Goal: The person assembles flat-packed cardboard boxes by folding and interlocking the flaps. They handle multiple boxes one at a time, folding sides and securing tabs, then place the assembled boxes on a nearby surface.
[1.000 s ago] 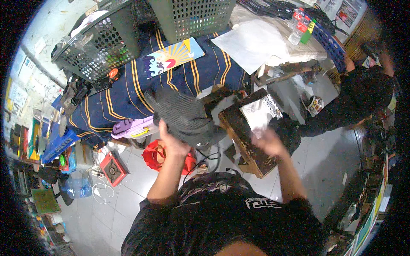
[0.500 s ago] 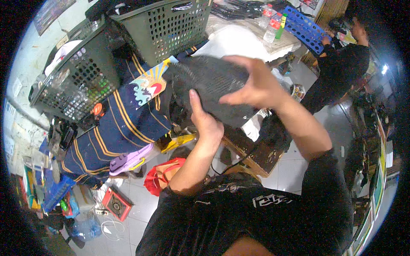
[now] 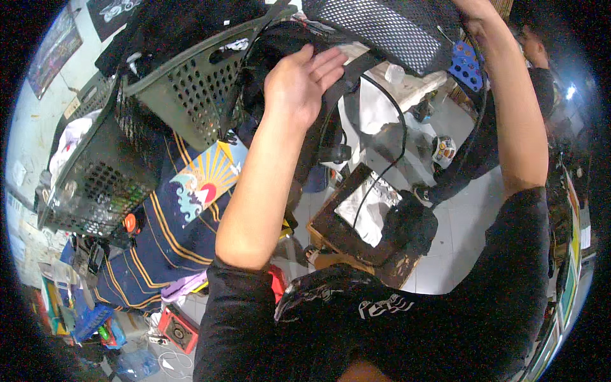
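Observation:
A black bag-like piece with a mesh panel [image 3: 382, 32] is raised at the top of the view, partly cut off by the frame edge. Dark straps hang from it, one a thin looping strap [image 3: 405, 121]. My left hand [image 3: 296, 86] lies against black fabric at the left of the piece, fingers stretched and palm showing. At the upper right edge, my right hand [image 3: 476, 16] is beside the panel's right end; its fingers are mostly out of frame, so its grip is hidden.
Grey-green perforated baskets [image 3: 181, 86] stand at the left on a blue striped cloth [image 3: 168, 219]. A sun-and-wave picture [image 3: 210, 175] lies before them. White material [image 3: 366, 213] rests on a wooden box [image 3: 324, 213]. A co-worker [image 3: 541, 76] and a blue perforated basket [image 3: 464, 71] are at the far right.
The black piece was held compactly between both hands over the cloth; now it is lifted to the top and spread wider. My hands have moved up and apart, the right one far to the right.

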Motion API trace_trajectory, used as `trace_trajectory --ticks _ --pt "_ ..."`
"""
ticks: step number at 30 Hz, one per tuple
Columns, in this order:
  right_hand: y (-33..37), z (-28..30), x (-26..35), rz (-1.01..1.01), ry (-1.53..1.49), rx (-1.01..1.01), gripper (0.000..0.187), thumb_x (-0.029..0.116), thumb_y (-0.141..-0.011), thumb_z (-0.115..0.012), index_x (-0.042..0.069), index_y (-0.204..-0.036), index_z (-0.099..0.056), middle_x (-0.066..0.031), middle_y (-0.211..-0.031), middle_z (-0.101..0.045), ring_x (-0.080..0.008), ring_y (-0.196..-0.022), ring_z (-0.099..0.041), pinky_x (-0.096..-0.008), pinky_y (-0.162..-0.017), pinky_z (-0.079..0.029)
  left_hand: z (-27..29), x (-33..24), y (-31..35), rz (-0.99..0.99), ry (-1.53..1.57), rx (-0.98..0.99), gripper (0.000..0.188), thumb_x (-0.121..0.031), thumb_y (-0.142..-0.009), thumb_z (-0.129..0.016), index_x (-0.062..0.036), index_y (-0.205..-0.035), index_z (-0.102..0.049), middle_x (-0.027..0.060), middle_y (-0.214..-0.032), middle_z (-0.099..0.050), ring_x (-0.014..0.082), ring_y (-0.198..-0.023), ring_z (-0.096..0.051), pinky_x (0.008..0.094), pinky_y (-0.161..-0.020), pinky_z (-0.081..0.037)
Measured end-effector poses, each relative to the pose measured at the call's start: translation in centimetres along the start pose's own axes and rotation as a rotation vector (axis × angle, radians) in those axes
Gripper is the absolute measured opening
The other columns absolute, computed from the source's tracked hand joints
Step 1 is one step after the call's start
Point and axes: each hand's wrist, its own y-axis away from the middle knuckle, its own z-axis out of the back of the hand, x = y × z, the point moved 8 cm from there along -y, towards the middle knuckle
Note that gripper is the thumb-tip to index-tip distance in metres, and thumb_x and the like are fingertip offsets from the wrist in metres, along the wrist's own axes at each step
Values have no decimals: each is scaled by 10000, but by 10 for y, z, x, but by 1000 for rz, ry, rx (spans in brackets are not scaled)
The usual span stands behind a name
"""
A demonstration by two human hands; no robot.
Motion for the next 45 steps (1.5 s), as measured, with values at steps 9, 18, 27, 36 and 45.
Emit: trace_trajectory --ticks 9,18,27,36,45 --pt "-91 16 -57 169 219 -95 580 147 -593 -804 -129 -1050 -579 -131 -850 -656 -187 -761 -620 -282 -706 -495 5 34 -177 93 -322 -133 248 -241 -973 -414 -28 -1068 -498 140 -932 -624 253 -790 -618 353 -619 -485" --pt "-155 32 -143 143 162 -87 436 116 -588 -809 -74 -943 -640 -109 -859 -671 -171 -746 -623 -295 -688 -499 17 76 -360 41 -239 94 197 -151 -921 -452 -71 -1004 -611 60 -939 -635 187 -782 -595 349 -698 -482" --pt "-148 33 -182 63 -13 -103 474 59 -613 -787 -78 -1030 -608 -109 -886 -665 -169 -758 -623 -292 -714 -504 27 59 -387 -314 -1253 -47 235 -200 -844 -530 -7 -789 -653 124 -791 -652 259 -742 -616 374 -706 -474" --pt "-117 35 -155 170 194 -40 607 145 -645 -755 -31 -1189 -553 -84 -962 -663 -157 -883 -620 -288 -849 -461 42 52 -418 -925 -1675 -141 223 -67 -745 -508 -5 -867 -684 214 -949 -638 387 -903 -598 441 -834 -471" --pt "-42 121 -148 286 78 15 755 262 -686 -687 -47 -1318 -414 -153 -1254 -510 -254 -1124 -512 -365 -1001 -364 -55 38 -194 -783 -504 98 42 -19 -601 -604 -9 -636 -583 133 -592 -570 221 -539 -528 413 -525 -425"
